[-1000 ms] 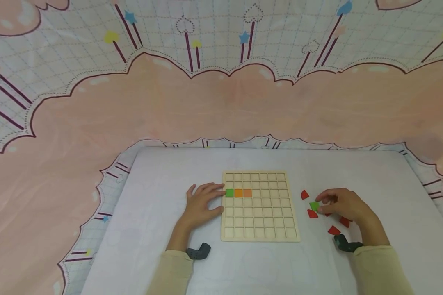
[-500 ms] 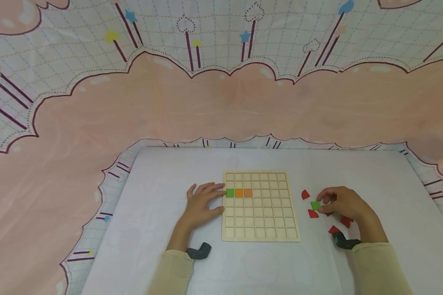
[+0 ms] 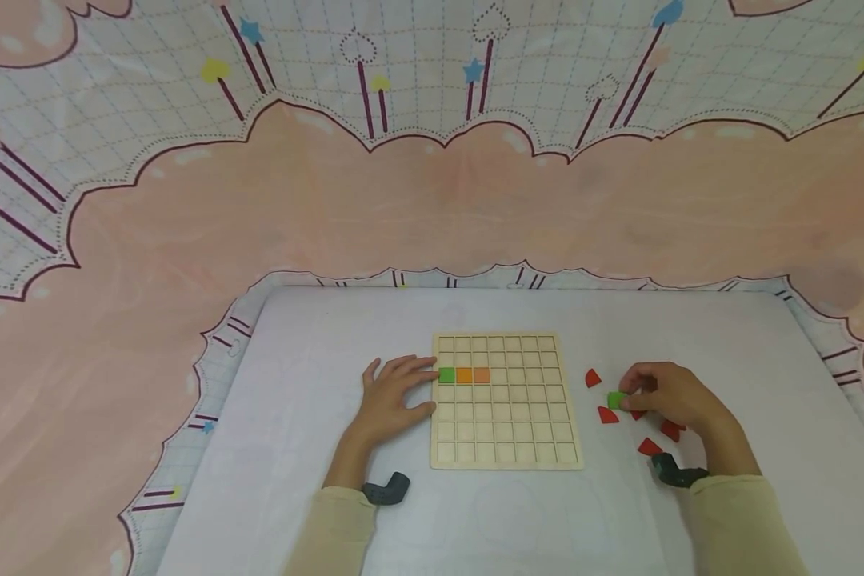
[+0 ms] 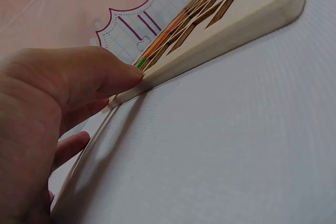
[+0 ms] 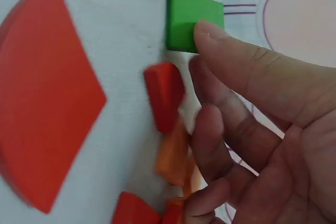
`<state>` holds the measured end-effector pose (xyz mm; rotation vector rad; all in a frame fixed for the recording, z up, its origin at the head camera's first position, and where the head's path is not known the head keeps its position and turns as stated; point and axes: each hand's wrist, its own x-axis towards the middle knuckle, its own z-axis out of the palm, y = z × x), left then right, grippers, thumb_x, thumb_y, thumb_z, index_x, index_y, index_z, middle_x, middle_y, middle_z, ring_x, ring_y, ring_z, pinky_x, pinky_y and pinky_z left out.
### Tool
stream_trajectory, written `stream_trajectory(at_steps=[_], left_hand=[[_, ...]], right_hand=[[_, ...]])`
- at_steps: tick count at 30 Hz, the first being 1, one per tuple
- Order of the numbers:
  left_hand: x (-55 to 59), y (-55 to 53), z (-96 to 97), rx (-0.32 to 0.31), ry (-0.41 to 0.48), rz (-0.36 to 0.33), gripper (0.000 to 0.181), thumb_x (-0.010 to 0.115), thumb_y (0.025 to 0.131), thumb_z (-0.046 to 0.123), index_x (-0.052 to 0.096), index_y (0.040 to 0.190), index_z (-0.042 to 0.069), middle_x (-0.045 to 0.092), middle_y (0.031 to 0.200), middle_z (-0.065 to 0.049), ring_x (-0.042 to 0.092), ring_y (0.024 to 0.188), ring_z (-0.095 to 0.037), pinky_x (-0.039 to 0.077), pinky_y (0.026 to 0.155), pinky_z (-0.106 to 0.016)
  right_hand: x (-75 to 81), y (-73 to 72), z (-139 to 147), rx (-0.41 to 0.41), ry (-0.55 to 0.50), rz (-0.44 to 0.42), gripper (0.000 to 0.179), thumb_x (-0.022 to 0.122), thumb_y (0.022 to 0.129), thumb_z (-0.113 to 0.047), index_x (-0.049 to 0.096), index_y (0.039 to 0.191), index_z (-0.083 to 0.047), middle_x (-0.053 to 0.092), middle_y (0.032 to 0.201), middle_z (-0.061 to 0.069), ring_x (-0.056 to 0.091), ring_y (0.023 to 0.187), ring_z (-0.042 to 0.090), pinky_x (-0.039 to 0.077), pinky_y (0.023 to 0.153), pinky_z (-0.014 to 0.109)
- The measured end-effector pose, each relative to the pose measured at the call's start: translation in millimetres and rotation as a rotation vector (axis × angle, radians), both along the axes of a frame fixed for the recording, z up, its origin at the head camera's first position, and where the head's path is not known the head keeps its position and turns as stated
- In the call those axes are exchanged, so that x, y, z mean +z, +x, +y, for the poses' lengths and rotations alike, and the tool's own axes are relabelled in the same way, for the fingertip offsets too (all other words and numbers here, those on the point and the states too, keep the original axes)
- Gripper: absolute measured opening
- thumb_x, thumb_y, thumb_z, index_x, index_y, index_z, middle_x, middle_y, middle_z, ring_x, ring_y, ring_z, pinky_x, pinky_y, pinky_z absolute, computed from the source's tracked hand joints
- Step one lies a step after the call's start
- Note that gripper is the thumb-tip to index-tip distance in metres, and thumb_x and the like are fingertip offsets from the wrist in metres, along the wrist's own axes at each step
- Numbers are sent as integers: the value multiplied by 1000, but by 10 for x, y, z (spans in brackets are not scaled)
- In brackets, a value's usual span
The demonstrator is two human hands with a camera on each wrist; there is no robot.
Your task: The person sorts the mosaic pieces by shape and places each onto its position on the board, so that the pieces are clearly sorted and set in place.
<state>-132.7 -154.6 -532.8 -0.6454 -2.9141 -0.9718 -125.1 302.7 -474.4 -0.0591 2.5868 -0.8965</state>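
My right hand (image 3: 668,398) pinches a green square tile (image 3: 614,400) between thumb and index finger, over the pieces to the right of the board. In the right wrist view the thumb lies on the face of the green tile (image 5: 184,19), and the other fingers curl loosely below. My left hand (image 3: 394,404) touches the left edge of a wooden grid board (image 3: 507,434) with thumb and fingertips, fingers spread. A green tile (image 3: 447,375), an orange tile (image 3: 464,375) and a lighter orange tile (image 3: 482,375) lie side by side in the board's third row.
Several red wedge pieces lie around my right hand, including a red wedge (image 3: 594,378) near the board and another red wedge (image 3: 650,447) by the wrist camera (image 3: 677,472). All rest on a white table (image 3: 475,528) before a patterned cloth (image 3: 403,208).
The pinched green tile has turned slightly and shifted a little right, deeper under my right fingers. My left hand has stayed at the board's edge.
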Motion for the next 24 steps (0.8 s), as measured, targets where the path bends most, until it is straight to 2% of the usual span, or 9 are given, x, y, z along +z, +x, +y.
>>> stream_trajectory(at_steps=[11,14,19,24], left_hand=[[3,2,-2,-2,-3,0,49,74,83,34,69,131,26,55,152,9,42,145,-24,3,121,-65],[5,5,-3,-4,-5,-6,49,75,84,34,68,132,26,55,152,9,41,146,-24,3,121,-65],[19,3,-1,-1,-2,-1,49,75,83,33,69,131,26,55,152,9,41,146,-24,3,121,-65],[16,0,14,3,-1,-5,49,75,83,32,69,131,26,55,152,9,41,145,-24,3,121,-65]], right_hand=[[24,59,-79,-37,28,86,18,76,89,-21,71,104,-12,67,90,2,59,83,21,50,63,31],[29,65,-144,-54,19,109,18,76,89,-21,72,104,-12,68,91,2,61,86,22,51,64,31],[8,33,-258,-66,-26,126,19,75,91,-24,73,107,-15,69,99,4,65,95,23,52,70,30],[-14,-3,-383,-92,-106,92,22,75,91,-28,73,110,-16,69,102,6,61,87,20,50,58,29]])
